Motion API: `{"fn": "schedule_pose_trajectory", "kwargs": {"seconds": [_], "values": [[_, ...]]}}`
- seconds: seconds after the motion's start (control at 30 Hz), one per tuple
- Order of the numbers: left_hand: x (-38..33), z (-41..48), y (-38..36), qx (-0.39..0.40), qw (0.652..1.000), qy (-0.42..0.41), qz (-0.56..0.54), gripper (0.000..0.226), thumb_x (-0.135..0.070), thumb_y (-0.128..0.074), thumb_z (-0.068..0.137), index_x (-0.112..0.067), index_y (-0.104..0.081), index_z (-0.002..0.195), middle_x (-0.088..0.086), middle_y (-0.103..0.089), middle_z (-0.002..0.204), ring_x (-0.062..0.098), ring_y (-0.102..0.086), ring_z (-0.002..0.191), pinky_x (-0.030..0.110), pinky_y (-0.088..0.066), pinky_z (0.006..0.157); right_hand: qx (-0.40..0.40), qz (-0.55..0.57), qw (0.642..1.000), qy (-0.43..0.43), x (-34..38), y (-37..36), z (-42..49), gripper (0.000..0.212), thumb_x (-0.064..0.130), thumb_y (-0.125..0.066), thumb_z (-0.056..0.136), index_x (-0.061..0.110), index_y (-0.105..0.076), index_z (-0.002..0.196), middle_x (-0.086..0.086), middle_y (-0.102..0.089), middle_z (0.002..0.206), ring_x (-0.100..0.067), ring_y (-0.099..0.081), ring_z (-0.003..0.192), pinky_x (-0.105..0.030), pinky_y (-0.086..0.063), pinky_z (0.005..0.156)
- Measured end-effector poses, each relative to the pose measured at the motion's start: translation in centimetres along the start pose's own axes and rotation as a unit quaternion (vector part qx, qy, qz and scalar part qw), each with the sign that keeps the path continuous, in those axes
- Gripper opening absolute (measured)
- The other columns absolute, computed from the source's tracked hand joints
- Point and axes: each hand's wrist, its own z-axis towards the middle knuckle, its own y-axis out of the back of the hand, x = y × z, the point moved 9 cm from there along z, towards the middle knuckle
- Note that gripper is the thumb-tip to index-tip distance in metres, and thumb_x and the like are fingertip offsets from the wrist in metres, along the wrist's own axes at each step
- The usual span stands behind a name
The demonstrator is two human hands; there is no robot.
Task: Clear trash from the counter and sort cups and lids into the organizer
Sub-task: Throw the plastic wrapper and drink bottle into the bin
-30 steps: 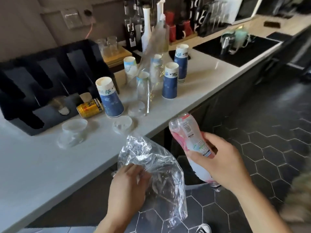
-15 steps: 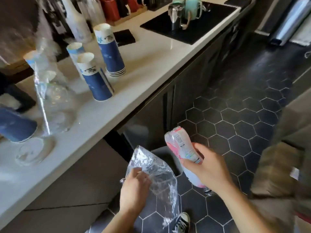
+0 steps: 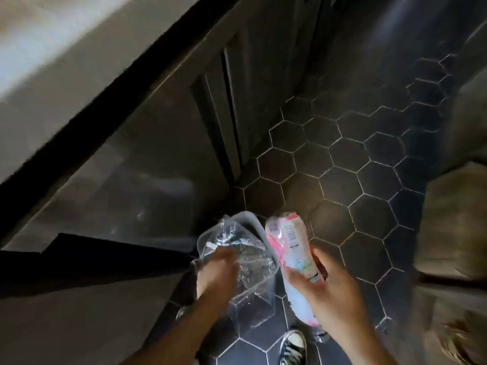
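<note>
Head view has swung from worktop (image 3: 39,43) down to floor (image 3: 342,180). The left hand (image 3: 218,272) clutches the clear wrapper (image 3: 247,256) and the right hand (image 3: 326,293) grips the bottle (image 3: 292,246) at a grey bin (image 3: 254,223), seemingly ready to drop.

I'm getting a dim picture: the cabinets (image 3: 163,143) and floor (image 3: 342,180) sit in deep shade. The one bright patch is the counter (image 3: 39,35) at top left, blown out almost to white. Motion blur smears the top and both sides, and the counter's edge is a soft streak. Bottom centre is clearest, with crisp grout lines, though the bottle (image 3: 292,243) label's print is unreadable. The wrap (image 3: 247,259) throws small glints. The left hand (image 3: 216,270) is smeared; the right hand (image 3: 332,293) catches more light. Tiles warp toward the right edge.
</note>
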Motion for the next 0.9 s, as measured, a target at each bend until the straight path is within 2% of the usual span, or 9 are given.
{"fn": "schedule_pose_trajectory", "kwargs": {"seconds": [0.1,0.17,0.27,0.37,0.43,0.5,0.63,0.77,0.9], "values": [[1.0,5.1,-4.7,0.002,1.000,0.000,0.019,0.030,-0.021,-0.054,0.095,-0.021,-0.054,0.125,0.005,-0.070,0.113,0.026,-0.070,0.096,0.035,-0.057,0.076,-0.022,0.046,0.999,0.003,-4.3,-2.6,3.8,0.033,0.038,-0.079,0.077,0.056,-0.063,0.098,0.026,-0.073,0.091,0.000,-0.069,0.081,-0.040,-0.058,0.069],[1.4,8.3,-7.6,-0.018,0.999,-0.024,0.016,0.024,-0.022,-0.055,0.095,-0.018,-0.057,0.118,0.007,-0.067,0.112,0.030,-0.067,0.095,0.039,-0.056,0.077,-0.036,0.078,0.996,-0.007,-7.4,-4.6,6.2,0.039,0.034,-0.082,0.077,0.056,-0.064,0.104,0.024,-0.075,0.091,-0.001,-0.071,0.079,-0.040,-0.058,0.068],[2.3,11.8,-11.9,-0.030,0.998,-0.053,0.036,0.018,-0.019,-0.057,0.092,-0.015,-0.060,0.109,0.009,-0.064,0.111,0.033,-0.065,0.092,0.039,-0.054,0.076,-0.051,0.123,0.991,-0.011,-11.4,-7.9,9.4,0.036,0.042,-0.077,0.071,0.053,-0.067,0.104,0.018,-0.077,0.091,-0.005,-0.073,0.078,-0.039,-0.059,0.072],[5.0,14.2,-15.8,-0.040,0.998,-0.028,0.044,0.017,-0.027,-0.048,0.097,-0.026,-0.061,0.108,0.001,-0.069,0.107,0.021,-0.066,0.084,0.032,-0.049,0.071,-0.048,0.144,0.988,-0.022,-14.5,-11.3,12.1,0.037,0.044,-0.076,0.068,0.047,-0.069,0.104,0.015,-0.077,0.091,-0.007,-0.074,0.078,-0.032,-0.057,0.069],[5.5,15.6,-18.3,-0.018,0.993,-0.065,0.096,0.027,-0.020,-0.042,0.102,-0.023,-0.056,0.124,0.005,-0.064,0.120,0.023,-0.064,0.098,0.035,-0.051,0.084,-0.043,0.143,0.988,-0.028,-16.1,-13.4,13.6,0.039,0.048,-0.075,0.066,0.046,-0.070,0.105,0.017,-0.077,0.092,-0.005,-0.073,0.081,-0.033,-0.057,0.071],[6.3,16.7,-20.2,0.000,0.988,-0.086,0.126,0.030,-0.013,-0.047,0.100,-0.012,-0.056,0.128,0.013,-0.059,0.128,0.033,-0.058,0.114,0.044,-0.048,0.096,-0.029,0.130,0.991,-0.029,-16.9,-15.3,14.9,0.038,0.048,-0.073,0.067,0.044,-0.070,0.105,0.019,-0.076,0.092,-0.006,-0.073,0.083,-0.036,-0.058,0.076],[7.5,17.8,-22.3,0.051,0.968,-0.087,0.231,0.054,-0.023,-0.062,0.092,-0.016,-0.042,0.143,0.016,-0.042,0.149,0.037,-0.037,0.139,0.050,-0.031,0.116,-0.013,0.097,0.995,-0.030,-17.9,-17.5,17.1,0.039,0.047,-0.075,0.072,0.039,-0.070,0.109,0.024,-0.075,0.096,-0.001,-0.070,0.087,-0.030,-0.056,0.077],[7.0,17.3,-20.8,0.026,0.965,-0.104,0.241,0.079,-0.057,-0.058,0.088,-0.020,-0.027,0.150,0.016,-0.023,0.160,0.039,-0.022,0.148,0.058,-0.021,0.119,-0.019,0.063,0.997,-0.038,-18.1,-17.7,18.0,0.036,0.045,-0.078,0.078,0.037,-0.068,0.112,0.020,-0.075,0.103,-0.005,-0.070,0.091,-0.027,-0.057,0.075],[6.5,15.9,-18.5,0.018,0.965,-0.120,0.233,0.069,-0.052,-0.048,0.096,-0.021,-0.026,0.154,0.012,-0.021,0.165,0.035,-0.021,0.151,0.053,-0.021,0.121,-0.012,0.026,0.999,-0.040,-17.5,-18.2,18.3,0.036,0.050,-0.076,0.079,0.036,-0.067,0.112,0.017,-0.074,0.103,-0.007,-0.069,0.091,-0.016,-0.050,0.065]]}}
